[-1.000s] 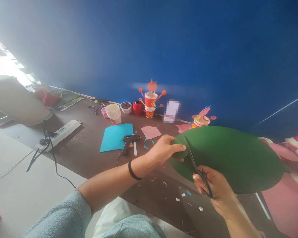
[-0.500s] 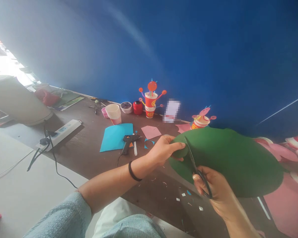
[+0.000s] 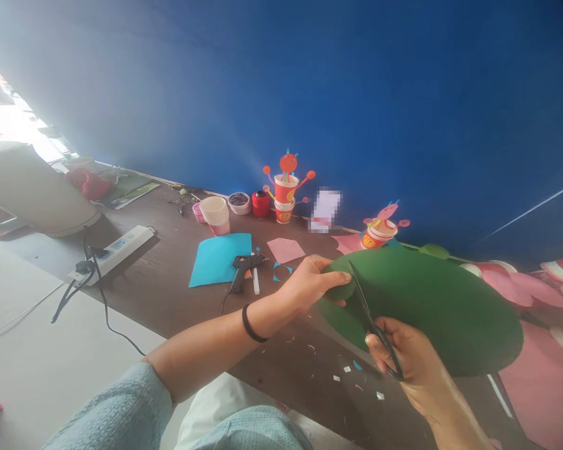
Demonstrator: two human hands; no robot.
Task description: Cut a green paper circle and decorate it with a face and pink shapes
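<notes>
Cutting looks under way: the left hand (image 3: 312,282) pinches the green paper (image 3: 431,306) by its left end, above the desk (image 3: 281,362) — the right hand (image 3: 403,353) grips scissors (image 3: 365,300) against it. The next snip likely calls for a steady pinch.

Right of centre, the broad green sheet (image 3: 441,306) bars the way down to the surface (image 3: 169,275). A low gap opens at lower centre, between left forearm (image 3: 206,340) and right hand (image 3: 411,357), over flat scraps (image 3: 380,395). Left of centre, bare surface separates power strip (image 3: 119,253) from blue sheet (image 3: 220,256). Mid-frame, stacked cups (image 3: 214,215) and a tall cup figure (image 3: 284,194) obstruct, backed by the blue wall (image 3: 403,112).
</notes>
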